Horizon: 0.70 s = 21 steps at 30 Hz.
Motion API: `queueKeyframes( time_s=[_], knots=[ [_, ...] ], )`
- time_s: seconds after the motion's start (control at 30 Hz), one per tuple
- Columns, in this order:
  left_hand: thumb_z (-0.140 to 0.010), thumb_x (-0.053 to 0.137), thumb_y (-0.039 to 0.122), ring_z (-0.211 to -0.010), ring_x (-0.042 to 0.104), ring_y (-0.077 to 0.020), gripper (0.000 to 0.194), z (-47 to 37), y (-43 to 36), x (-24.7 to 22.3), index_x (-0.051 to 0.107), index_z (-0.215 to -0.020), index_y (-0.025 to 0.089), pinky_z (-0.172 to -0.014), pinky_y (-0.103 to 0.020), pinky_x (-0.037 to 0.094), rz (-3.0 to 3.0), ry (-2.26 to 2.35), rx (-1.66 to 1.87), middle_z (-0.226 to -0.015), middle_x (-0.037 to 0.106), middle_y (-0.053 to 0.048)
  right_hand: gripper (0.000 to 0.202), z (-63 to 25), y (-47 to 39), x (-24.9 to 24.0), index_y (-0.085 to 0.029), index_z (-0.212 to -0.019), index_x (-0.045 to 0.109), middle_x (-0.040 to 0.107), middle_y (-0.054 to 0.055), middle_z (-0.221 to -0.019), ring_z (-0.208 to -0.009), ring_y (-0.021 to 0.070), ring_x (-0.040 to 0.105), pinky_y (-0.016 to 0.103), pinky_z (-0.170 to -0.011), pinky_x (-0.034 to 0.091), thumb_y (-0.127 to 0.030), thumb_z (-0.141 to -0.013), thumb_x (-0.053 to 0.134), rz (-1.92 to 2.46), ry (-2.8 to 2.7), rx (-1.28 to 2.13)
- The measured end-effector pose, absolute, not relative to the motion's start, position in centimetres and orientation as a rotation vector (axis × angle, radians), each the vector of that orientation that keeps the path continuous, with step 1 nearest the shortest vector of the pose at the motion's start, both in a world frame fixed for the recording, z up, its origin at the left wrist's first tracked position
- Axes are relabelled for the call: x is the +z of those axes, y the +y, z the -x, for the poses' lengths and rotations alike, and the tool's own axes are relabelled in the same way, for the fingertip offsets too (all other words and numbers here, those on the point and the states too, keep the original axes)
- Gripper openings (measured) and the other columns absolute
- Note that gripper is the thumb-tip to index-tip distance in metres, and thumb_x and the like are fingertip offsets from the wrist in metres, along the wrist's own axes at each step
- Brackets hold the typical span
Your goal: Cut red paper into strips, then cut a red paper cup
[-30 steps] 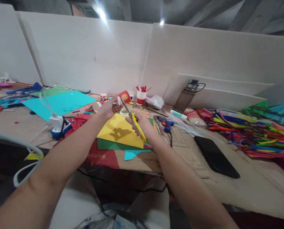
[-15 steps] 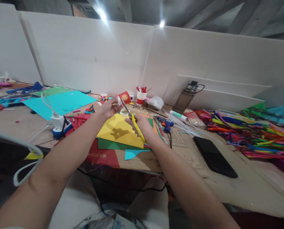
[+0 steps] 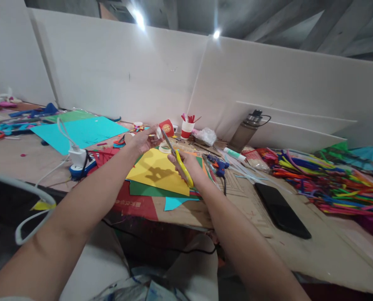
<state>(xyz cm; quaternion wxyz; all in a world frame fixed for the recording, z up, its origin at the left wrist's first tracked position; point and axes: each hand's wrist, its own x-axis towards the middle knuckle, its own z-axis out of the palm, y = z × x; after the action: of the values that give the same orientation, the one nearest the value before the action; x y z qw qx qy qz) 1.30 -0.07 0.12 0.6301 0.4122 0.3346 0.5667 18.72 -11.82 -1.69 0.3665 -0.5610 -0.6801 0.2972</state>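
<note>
In my left hand (image 3: pixel 147 140) is a small red and white paper cup (image 3: pixel 166 128) with a gold emblem, tipped on its side and held up off the table. My right hand (image 3: pixel 188 166) is closed around the yellow handles of a pair of scissors (image 3: pixel 183 168). Their blades point up and left and meet the cup's edge; I cannot tell how far they cut in. Beneath both hands lies a yellow paper sheet (image 3: pixel 156 169), on top of green sheets (image 3: pixel 155 190). A roll of tape (image 3: pixel 165 148) sits just behind the paper.
A cup of red pens (image 3: pixel 187 128) stands by the white wall panel. To the right are a blue glue gun (image 3: pixel 219 165), a glue stick (image 3: pixel 234 154), a water bottle (image 3: pixel 244 133), a black phone (image 3: pixel 282 210) and pipe cleaners (image 3: pixel 330 179). A power strip (image 3: pixel 81 165) and cyan sheet (image 3: pixel 79 133) lie left.
The view has shifted slightly, so most things sit a little differently in the frame. Both hands keep their holds on the cup and scissors, with the blades still at the cup's edge.
</note>
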Motion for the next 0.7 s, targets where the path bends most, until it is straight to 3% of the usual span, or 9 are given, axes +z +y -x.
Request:
queueKeyframes(
  time_s=[0.13,0.27,0.43,0.7],
  knots=[
    [-0.074,0.075,0.027,-0.056,0.061,-0.0125,0.017,-1.2,-0.5,0.4,0.063,-0.069,0.015,-0.063,-0.029,0.059,-0.988,0.741,1.285,-0.065,0.067,-0.006,0.046,-18.8,-12.0,-1.7,-0.018,-0.1,0.062,0.05,-0.002,-0.057,-0.04,0.0091,0.048,0.018,-0.035,0.04,-0.06,-0.086,0.052,1.431,-1.721,0.845],
    [-0.072,0.077,0.03,-0.06,0.064,-0.0152,0.018,-1.1,-0.4,0.2,0.065,-0.072,0.015,-0.063,-0.03,0.059,-1.013,0.746,1.263,-0.068,0.069,-0.008,0.047,-18.8,-12.0,-1.7,-0.017,-0.099,0.061,0.051,-0.002,-0.058,-0.041,0.0079,0.048,0.017,-0.034,0.041,-0.062,-0.084,0.053,1.415,-1.715,0.846],
    [-0.074,0.075,0.029,-0.064,0.066,-0.0165,0.016,-1.1,-0.1,0.0,0.067,-0.074,0.015,-0.069,-0.033,0.059,-1.031,0.712,1.238,-0.072,0.07,-0.009,0.049,-18.9,-11.9,-1.7,-0.018,-0.098,0.06,0.052,-0.002,-0.061,-0.043,0.0073,0.048,0.016,-0.034,0.04,-0.064,-0.086,0.049,1.391,-1.727,0.856],
    [-0.081,0.068,0.027,-0.063,0.067,-0.0141,0.015,-1.4,-0.7,0.3,0.065,-0.075,0.013,-0.065,-0.025,0.057,-1.008,0.743,1.184,-0.069,0.069,-0.008,0.051,-19.0,-11.0,-2.3,-0.02,-0.099,0.06,0.05,-0.002,-0.058,-0.041,0.0081,0.046,0.018,-0.033,0.04,-0.068,-0.082,0.051,1.372,-1.725,0.857]
  ],
)
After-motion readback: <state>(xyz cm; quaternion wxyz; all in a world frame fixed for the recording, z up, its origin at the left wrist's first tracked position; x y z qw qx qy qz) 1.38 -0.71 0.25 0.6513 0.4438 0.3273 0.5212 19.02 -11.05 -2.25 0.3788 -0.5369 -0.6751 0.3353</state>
